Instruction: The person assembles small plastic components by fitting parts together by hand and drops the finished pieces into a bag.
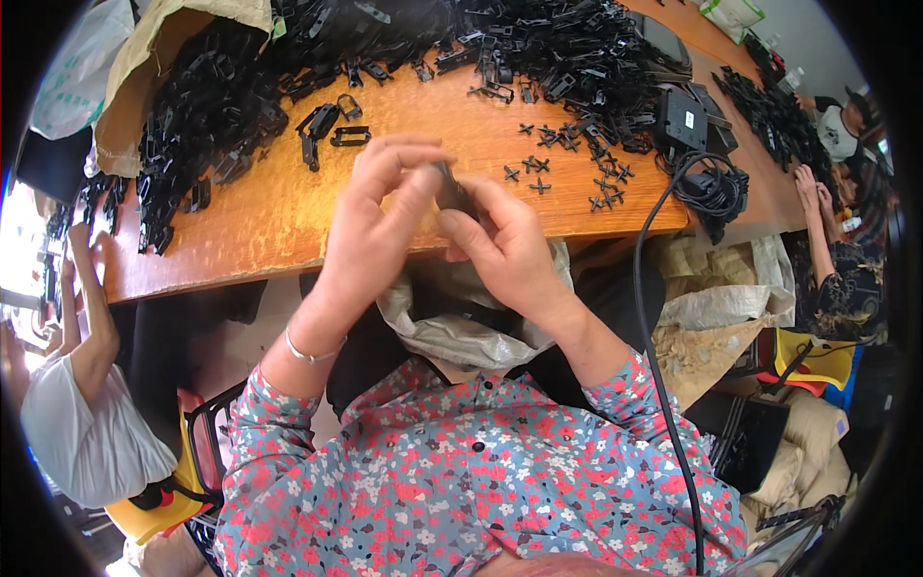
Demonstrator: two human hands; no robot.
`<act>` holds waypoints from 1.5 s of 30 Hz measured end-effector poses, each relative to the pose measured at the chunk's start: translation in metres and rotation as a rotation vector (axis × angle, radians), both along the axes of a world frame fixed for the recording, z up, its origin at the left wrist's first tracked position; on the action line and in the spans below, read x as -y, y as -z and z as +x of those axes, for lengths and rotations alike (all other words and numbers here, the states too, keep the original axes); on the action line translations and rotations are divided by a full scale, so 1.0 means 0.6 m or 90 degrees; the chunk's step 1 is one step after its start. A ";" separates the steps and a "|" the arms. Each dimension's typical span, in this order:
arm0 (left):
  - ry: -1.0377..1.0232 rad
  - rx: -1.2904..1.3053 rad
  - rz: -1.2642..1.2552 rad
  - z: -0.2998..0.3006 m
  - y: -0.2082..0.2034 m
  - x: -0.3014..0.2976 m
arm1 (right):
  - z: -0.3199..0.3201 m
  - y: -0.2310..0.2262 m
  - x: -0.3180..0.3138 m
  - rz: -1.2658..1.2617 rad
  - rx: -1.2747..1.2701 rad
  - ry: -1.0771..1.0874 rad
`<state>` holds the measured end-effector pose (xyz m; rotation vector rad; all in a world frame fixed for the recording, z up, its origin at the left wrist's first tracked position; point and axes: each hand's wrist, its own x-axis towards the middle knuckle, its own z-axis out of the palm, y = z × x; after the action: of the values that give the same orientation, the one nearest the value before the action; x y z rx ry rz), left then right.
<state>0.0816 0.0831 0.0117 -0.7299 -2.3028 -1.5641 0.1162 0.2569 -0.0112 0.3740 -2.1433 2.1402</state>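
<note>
Head view: left hand (370,226) and right hand (505,245) both pinch one small black plastic part (452,190) between fingertips — held just above the wooden table's (260,231) near edge. Advisable: keep fingertips clear of the joint — press squarely; detail blurred.

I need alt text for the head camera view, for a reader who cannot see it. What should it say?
Two bare hands, the left hand and right hand, meet above the edge of a wooden table, pinching a small dark plastic part between the fingers. Heaps of black plastic pieces cover the far side of the table, with small cross-shaped pieces scattered nearer. Other people sit at both sides.
</note>
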 end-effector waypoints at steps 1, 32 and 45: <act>0.049 0.103 0.078 -0.003 -0.013 0.002 | 0.004 -0.005 -0.005 0.029 0.031 -0.039; 0.004 0.211 0.136 0.032 0.031 -0.011 | 0.074 0.003 -0.016 0.028 0.257 -0.228; -0.164 -0.116 -0.202 -0.064 -0.017 0.068 | 0.030 -0.018 -0.095 0.547 -0.004 -0.196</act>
<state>0.0432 0.0421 0.0219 -0.5868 -2.4183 -0.9937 0.1343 0.3142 -0.0002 0.7969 -3.0572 1.1663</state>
